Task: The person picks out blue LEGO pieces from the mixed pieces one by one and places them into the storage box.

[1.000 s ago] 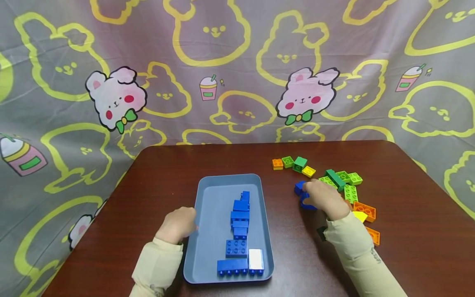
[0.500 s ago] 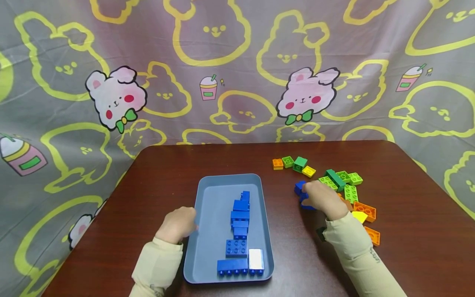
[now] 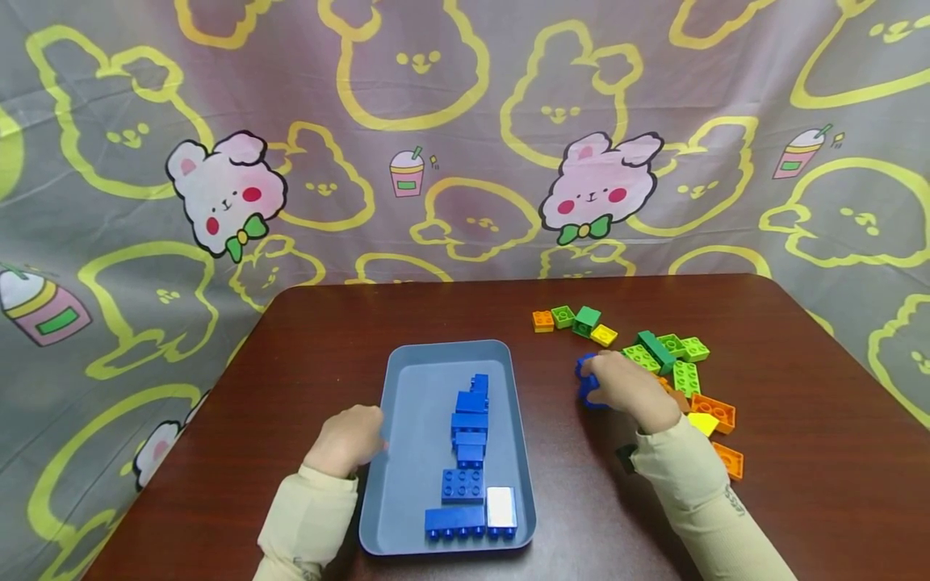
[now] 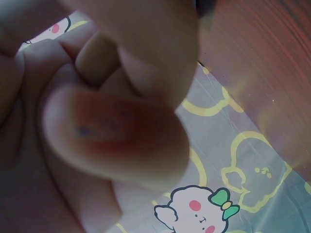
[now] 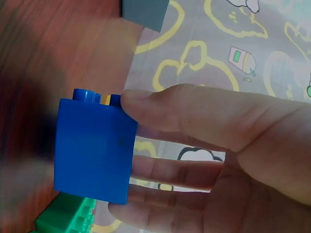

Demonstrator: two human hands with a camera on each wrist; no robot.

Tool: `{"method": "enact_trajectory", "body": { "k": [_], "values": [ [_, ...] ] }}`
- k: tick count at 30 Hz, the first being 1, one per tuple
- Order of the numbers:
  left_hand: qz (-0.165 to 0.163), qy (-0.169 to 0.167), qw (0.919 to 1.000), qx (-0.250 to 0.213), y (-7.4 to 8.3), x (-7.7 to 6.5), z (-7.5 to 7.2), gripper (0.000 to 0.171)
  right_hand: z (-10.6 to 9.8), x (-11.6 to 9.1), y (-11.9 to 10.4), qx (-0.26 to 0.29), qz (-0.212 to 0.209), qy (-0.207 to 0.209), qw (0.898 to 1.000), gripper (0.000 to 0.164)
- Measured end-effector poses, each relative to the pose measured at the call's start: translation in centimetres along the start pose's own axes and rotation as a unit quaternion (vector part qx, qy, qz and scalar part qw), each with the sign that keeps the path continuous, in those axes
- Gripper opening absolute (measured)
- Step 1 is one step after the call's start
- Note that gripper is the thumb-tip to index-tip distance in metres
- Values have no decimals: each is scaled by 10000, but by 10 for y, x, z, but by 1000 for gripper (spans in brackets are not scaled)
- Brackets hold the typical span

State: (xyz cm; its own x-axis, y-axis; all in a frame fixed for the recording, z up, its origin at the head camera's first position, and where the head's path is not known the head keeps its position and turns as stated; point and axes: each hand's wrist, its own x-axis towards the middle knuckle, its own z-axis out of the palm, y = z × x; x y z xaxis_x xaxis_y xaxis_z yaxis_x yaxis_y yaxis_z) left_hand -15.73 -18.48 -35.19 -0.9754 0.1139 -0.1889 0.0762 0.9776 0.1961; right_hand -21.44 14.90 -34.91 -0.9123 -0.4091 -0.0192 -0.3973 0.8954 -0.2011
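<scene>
In the head view my right hand point(image 3: 632, 389) is over the table, right of the tray, at a small group of blue bricks point(image 3: 590, 392). The right wrist view shows a blue toy building brick point(image 5: 95, 150) with its studs upward, pinched between thumb and fingertips. My left hand point(image 3: 349, 440) stays at the left rim of the blue-grey tray point(image 3: 421, 383), fingers loosely curled. In the left wrist view the thumb point(image 4: 116, 136) and bent fingers hold nothing. Inside the tray, several blue bricks point(image 3: 470, 424) form an uneven column, with a long blue brick point(image 3: 454, 519) at the near end.
Green, orange and yellow bricks lie loose right of and behind my right hand, among them a long green brick point(image 3: 657, 352) and an orange brick point(image 3: 714, 411). Several more sit farther back, including a dark green brick point(image 3: 587, 321). A patterned cloth point(image 3: 465, 145) hangs behind the table.
The blue brick at my right fingertips has shifted slightly left and turned, with the right hand edging the same way. The left hand and the bricks in the tray stay put.
</scene>
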Motion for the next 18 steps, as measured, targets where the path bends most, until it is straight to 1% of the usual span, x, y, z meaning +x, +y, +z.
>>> {"method": "enact_trajectory", "body": {
  "k": [5, 11, 15, 18],
  "values": [
    [9, 26, 10000, 20, 0, 0, 0, 11, -2, -2, -4, 6, -158, 191, 9997, 24],
    [1, 38, 10000, 55, 1, 0, 0, 9, -7, -7, -13, -73, -282, 441, 9986, 22],
    [21, 55, 10000, 46, 1, 0, 0, 11, -10, -10, -21, -170, -411, 626, 9971, 26],
    [34, 77, 10000, 16, 0, 0, 0, 12, -12, -13, -27, -190, -431, 735, 9962, 29]
  ]
}}
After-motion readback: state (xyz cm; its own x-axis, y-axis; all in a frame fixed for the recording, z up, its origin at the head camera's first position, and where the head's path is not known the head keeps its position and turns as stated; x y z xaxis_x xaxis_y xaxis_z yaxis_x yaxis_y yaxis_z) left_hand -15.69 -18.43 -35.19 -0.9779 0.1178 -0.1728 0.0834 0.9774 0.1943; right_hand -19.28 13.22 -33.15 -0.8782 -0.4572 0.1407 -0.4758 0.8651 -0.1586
